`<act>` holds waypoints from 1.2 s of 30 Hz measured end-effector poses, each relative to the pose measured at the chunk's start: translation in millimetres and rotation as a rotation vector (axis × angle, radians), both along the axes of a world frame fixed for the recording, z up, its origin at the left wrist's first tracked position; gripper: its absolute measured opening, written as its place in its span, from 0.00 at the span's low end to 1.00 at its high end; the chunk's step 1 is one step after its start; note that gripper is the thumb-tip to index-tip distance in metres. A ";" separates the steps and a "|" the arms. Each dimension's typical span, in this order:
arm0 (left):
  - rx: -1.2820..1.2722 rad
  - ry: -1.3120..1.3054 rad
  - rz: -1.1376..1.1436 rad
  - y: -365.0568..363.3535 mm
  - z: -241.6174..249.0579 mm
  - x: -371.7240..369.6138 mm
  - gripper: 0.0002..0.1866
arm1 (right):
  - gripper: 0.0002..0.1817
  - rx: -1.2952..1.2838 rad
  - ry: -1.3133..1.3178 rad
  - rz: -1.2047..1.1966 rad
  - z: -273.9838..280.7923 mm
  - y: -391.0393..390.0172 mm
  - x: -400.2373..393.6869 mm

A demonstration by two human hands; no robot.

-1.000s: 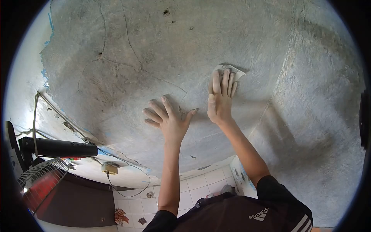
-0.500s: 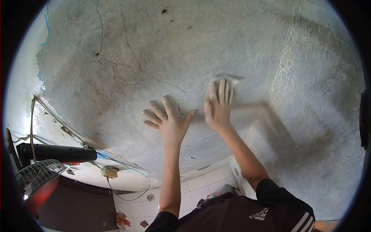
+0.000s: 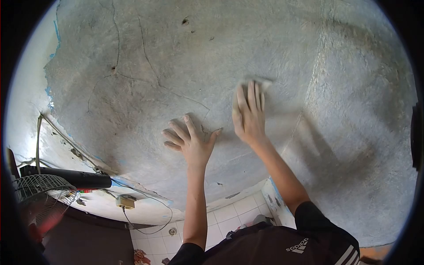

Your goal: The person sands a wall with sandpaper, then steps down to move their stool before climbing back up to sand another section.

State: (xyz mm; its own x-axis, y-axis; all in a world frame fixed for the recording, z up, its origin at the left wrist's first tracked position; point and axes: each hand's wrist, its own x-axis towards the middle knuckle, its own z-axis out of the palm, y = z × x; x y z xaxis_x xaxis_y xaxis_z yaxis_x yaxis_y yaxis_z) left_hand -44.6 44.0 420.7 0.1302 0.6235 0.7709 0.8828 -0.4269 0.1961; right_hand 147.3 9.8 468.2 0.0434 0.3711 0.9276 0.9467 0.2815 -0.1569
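A cracked grey plaster wall (image 3: 247, 48) fills most of the head view. My left hand (image 3: 192, 142) lies against it with fingers spread, holding nothing, just below a thin crack. To its right and a little higher, my right hand (image 3: 251, 112) presses a thin, pale grey sheet (image 3: 266, 82) flat on the wall. Only the sheet's upper edge and right corner show beyond my fingertips; the rest is under the hand. Both hands look dusty.
A wire-cage fan (image 3: 46, 194) and a black cylinder (image 3: 79, 177) are at the lower left. Beside them, a yellowish socket box (image 3: 126, 202) has a looping cable. White floor tiles (image 3: 226, 213) lie below. A wall corner runs down the right.
My right hand has moved slightly up the wall with the sheet. My left hand stays planted in about the same place. The camera view has shifted a little.
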 end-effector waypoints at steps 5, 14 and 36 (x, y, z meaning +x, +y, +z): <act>0.034 -0.074 -0.056 3.8 -5.6 -1.8 0.64 | 0.37 0.070 0.013 -0.017 0.0 9.7 -12.5; 0.025 0.008 -0.021 3.1 -6.1 -3.4 0.67 | 0.38 -0.047 0.056 -0.019 -22.0 1.2 -23.3; 0.002 0.039 -0.023 1.4 -11.3 -7.0 0.65 | 0.38 -0.112 0.031 -0.038 -50.6 -6.2 -33.2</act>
State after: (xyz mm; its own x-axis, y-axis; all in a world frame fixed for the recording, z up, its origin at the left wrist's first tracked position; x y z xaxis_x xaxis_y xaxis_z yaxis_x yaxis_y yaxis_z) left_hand -51.7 45.3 409.5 0.1744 0.6186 0.7661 0.8799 -0.4472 0.1608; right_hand 114.1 3.5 417.6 0.0871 0.4696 0.8786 0.9507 0.2244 -0.2141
